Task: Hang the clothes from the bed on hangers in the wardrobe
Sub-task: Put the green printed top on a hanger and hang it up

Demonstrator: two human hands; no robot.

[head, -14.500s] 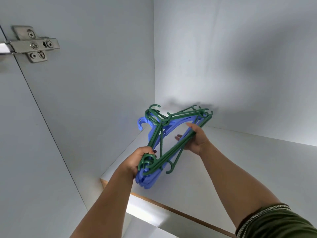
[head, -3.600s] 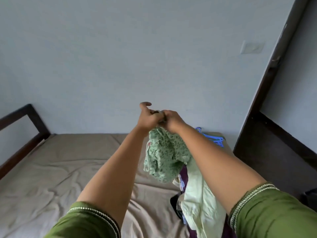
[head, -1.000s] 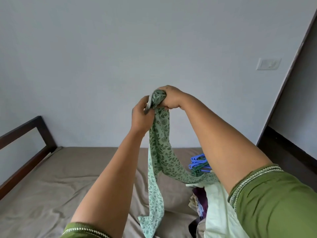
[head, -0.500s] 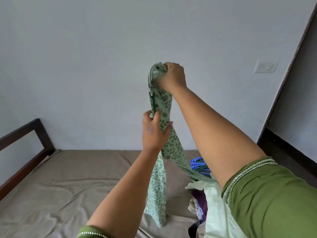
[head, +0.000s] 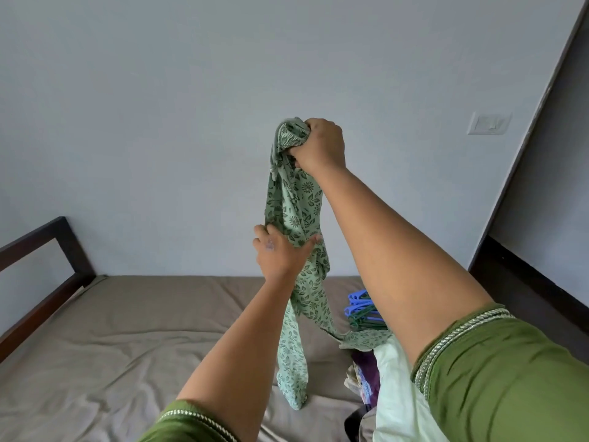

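A light green garment with a dark leaf print (head: 298,215) hangs in the air over the bed (head: 134,333). My right hand (head: 320,145) grips its bunched top, raised high. My left hand (head: 280,248) holds the cloth lower down, thumb on one side and fingers on the other. The garment's lower end trails to the mattress, and another part runs right to the clothes pile (head: 379,381). A bundle of blue and green hangers (head: 361,309) lies on the bed behind my right arm, partly hidden.
The bed has a brown sheet and a dark wooden frame (head: 47,272) on the left. A plain wall stands behind it, with a switch plate (head: 489,123) at the right. A dark door frame (head: 526,129) runs along the right edge.
My right hand has lifted the garment's top higher. My left hand let go of the top and slid down the cloth to grip it lower.
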